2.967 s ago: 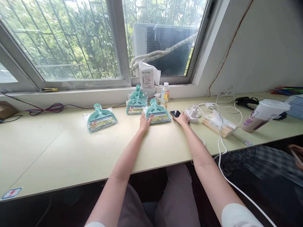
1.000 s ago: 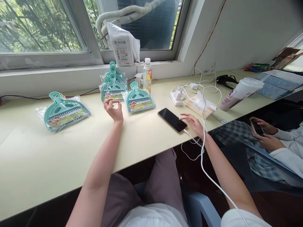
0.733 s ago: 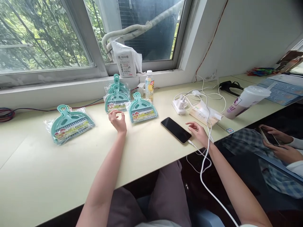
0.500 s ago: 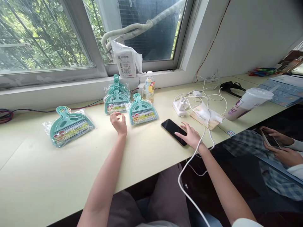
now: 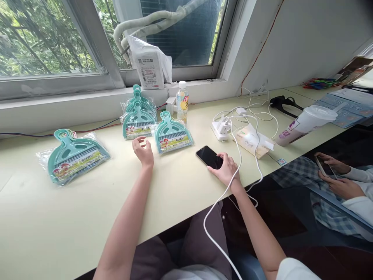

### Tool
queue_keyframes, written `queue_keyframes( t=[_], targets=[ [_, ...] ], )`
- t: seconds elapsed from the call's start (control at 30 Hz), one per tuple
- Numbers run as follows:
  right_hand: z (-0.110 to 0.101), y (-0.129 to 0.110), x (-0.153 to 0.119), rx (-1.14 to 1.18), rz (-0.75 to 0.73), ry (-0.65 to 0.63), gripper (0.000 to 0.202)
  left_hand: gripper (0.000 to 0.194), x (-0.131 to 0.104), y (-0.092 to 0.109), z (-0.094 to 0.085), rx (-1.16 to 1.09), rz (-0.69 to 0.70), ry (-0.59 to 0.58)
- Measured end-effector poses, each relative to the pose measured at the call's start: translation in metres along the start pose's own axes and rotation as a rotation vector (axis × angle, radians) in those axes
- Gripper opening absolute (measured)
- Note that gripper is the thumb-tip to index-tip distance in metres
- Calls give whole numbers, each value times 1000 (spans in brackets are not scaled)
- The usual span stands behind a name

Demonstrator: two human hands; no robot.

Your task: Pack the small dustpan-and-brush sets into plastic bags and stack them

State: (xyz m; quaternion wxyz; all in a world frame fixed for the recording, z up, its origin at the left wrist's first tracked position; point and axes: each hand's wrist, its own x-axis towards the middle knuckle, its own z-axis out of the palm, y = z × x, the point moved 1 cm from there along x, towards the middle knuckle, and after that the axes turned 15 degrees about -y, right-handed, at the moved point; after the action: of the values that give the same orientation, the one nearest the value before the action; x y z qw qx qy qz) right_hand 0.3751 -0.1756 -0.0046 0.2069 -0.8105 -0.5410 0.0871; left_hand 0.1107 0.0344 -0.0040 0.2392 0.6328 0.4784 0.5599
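Note:
My right hand (image 5: 226, 170) grips a black smartphone (image 5: 208, 156) by its sides, thumb at one edge and fingers at the other; the phone lies on the pale table (image 5: 171, 190). My left hand (image 5: 143, 151) rests on the table with fingers loosely curved and apart, holding nothing. Close beside it is a bagged teal dustpan and brush set (image 5: 172, 138), and just behind it another such set (image 5: 138, 122). Farther left lies a third bagged dustpan set (image 5: 77, 157). One more teal set (image 5: 145, 104) stands at the back, partly hidden.
A drink bottle (image 5: 182, 103) stands near the sill. A white plug adapter (image 5: 221, 128), tangled cables and a tissue pack (image 5: 250, 143) lie to the right, by a lidded cup (image 5: 305, 126). A white cable (image 5: 211, 229) crosses my right wrist. Another person's hands (image 5: 340, 179) hold a phone.
My right hand has moved from hovering over the smartphone's near end to closing around its sides. My left hand keeps its place on the table. The view has shifted slightly.

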Motion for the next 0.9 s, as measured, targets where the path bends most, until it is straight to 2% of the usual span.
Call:
queue_keyframes(
  t=[0.17,0.3,0.4,0.57,0.67,0.8,0.9],
  targets=[
    [6,-3,-7,-3,3,31,48,17,1,-1,2,-5,-28,-7],
    [2,0,-9,27,-18,-29,55,17,1,0,4,-6,-42,-17],
    [-9,11,-6,157,-73,-126,64,16,1,0,4,-6,-58,-28],
    [-39,38,8,420,-255,-196,47,16,2,-2,4,-12,-81,-31],
    [-48,49,14,511,-330,-254,52,16,3,-2,3,-19,-78,-34],
    [-45,59,18,549,-315,-300,58,16,5,-2,4,-29,-82,-42],
    [-39,61,19,542,-292,-322,54,15,6,-3,4,-25,-89,-42]
  ],
)
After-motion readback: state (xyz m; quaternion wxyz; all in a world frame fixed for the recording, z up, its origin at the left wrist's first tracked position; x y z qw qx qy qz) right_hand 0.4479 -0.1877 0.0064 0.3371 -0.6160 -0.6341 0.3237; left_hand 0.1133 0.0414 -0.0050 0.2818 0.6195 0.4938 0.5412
